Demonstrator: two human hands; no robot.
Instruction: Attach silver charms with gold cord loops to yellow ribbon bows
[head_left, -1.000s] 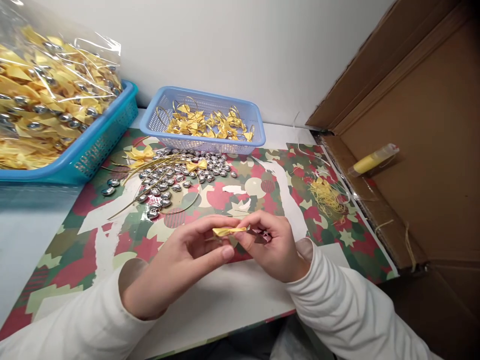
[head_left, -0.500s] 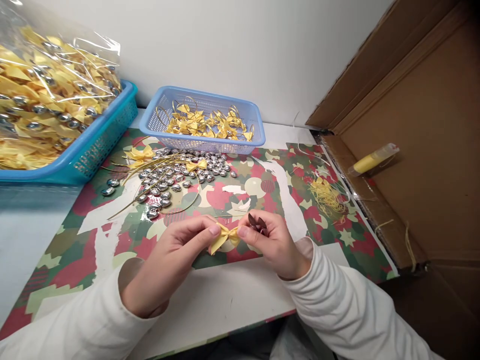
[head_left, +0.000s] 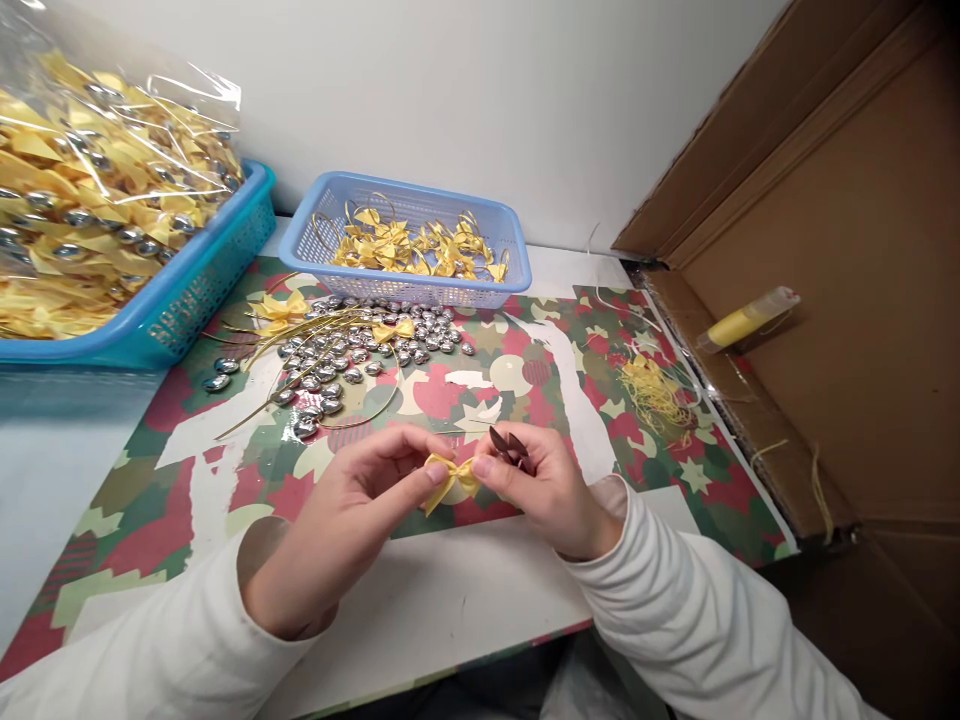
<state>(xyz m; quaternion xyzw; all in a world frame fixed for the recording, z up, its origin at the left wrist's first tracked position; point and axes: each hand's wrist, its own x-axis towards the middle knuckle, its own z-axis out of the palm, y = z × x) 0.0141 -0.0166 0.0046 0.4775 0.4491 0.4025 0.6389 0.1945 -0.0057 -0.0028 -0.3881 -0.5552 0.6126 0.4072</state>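
Note:
Between my two hands is a small yellow ribbon bow. My left hand pinches its left loop between thumb and index finger. On the other side, my right hand grips the bow's right end with thumb and fingers. Small dark-bladed snips are tucked in my right hand too, their tips pointing up and left. Beyond the hands lies a spread of shiny silver bells, with another yellow bow on top and gold cords across them.
A blue basket with corded yellow bows stands at the back. At left, a larger blue basket holds a clear bag of bows and bells. Yellow thread scraps lie right, beside a cardboard wall with a yellow-filled tube.
My left fingers have shifted slightly right along the bow, and its loop has tilted a little. The snips' tips have moved slightly left. Everything else stays put.

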